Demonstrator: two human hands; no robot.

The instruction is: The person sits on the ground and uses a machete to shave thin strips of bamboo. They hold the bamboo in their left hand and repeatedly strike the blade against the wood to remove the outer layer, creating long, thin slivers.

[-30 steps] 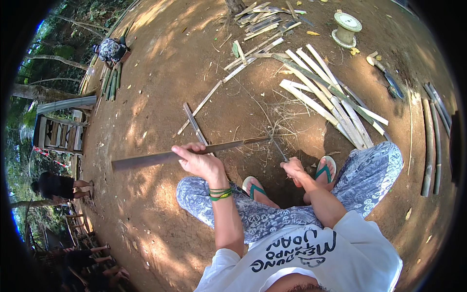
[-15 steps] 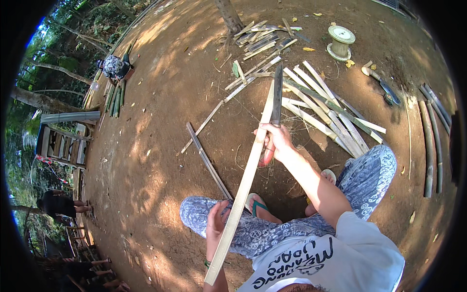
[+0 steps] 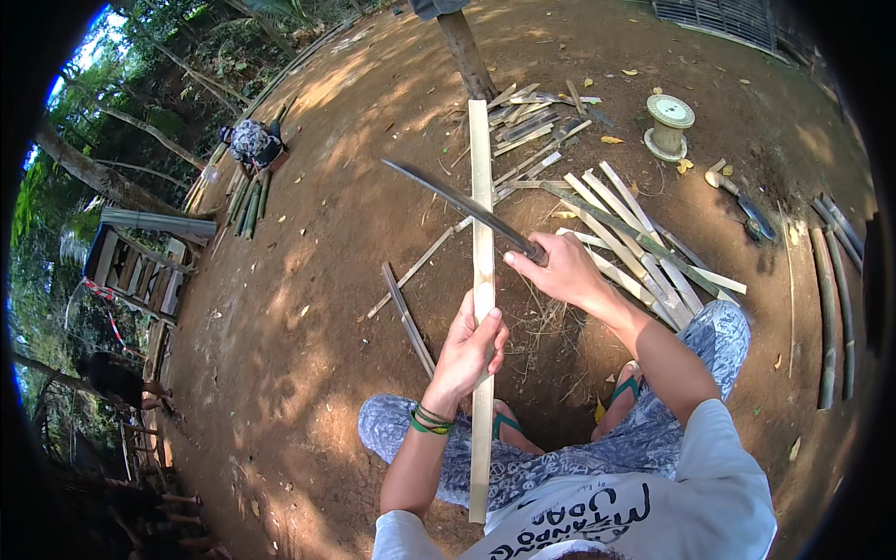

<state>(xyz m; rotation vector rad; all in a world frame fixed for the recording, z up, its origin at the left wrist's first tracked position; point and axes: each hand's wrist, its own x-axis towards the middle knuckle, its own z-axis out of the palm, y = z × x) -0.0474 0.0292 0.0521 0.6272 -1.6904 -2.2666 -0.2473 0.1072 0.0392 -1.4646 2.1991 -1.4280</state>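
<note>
the left hand (image 3: 471, 345) has its grip clamped around a long pale strip (image 3: 482, 159), below the middle of its length; the strip runs nearly straight up and away from the person, its near end above the lap. the right hand (image 3: 567, 271) has its grip clamped on the handle end of a knife (image 3: 448, 199), whose dark blade slants up to the left across the strip, above the left hand; whether blade and strip touch, i cannot tell. a narrow dark strip (image 3: 408, 319) lies on the ground (image 3: 308, 373) near the left knee. a loose pile of long strips (image 3: 644, 247) lies to the right, with a pale spool (image 3: 668, 131) farther off and short pieces (image 3: 527, 121) near a tree trunk (image 3: 467, 56).
</note>
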